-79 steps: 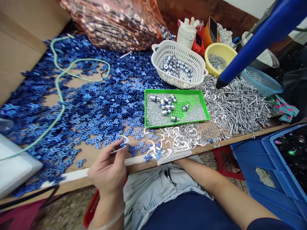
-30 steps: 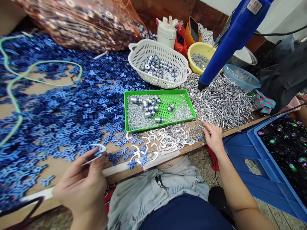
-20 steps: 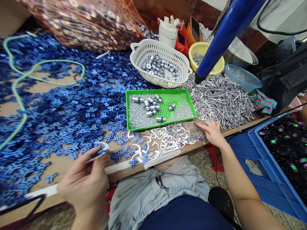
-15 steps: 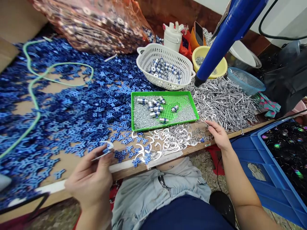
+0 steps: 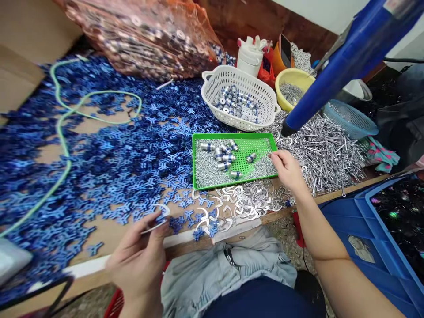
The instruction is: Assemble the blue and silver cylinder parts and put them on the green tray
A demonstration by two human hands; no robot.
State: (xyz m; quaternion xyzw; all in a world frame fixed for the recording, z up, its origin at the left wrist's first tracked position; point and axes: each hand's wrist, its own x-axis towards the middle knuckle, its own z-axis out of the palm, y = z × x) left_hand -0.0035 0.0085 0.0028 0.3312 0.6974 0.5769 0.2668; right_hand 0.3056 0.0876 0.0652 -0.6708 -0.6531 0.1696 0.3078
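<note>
At the table's front edge, my left hand (image 5: 142,254) is closed in a pinch on a thin, curved, silvery crescent piece (image 5: 163,208). My right hand (image 5: 289,171) reaches over the right end of a green tray (image 5: 193,164), thumb and forefinger pinched together above tiny silvery bits (image 5: 207,173). Anything between those fingertips is too small to make out. Several silver cylinders with blue bands (image 5: 228,157) lie in the tray. Loose crescent pieces (image 5: 255,201) are heaped just in front of it, and blue three-armed pieces (image 5: 124,212) spread across the left side.
Behind the tray stands a white basket (image 5: 212,99) with more banded cylinders. A blue pole (image 5: 318,84) slants down at the right, over a heap of metal pins (image 5: 334,154). A green cord (image 5: 62,137) lies left. A blue crate (image 5: 351,229) stands lower right.
My right hand has moved up and left, from beside the crescent pieces to the tray's right end. My left hand still holds the crescent piece. The whole view has shifted slightly.
</note>
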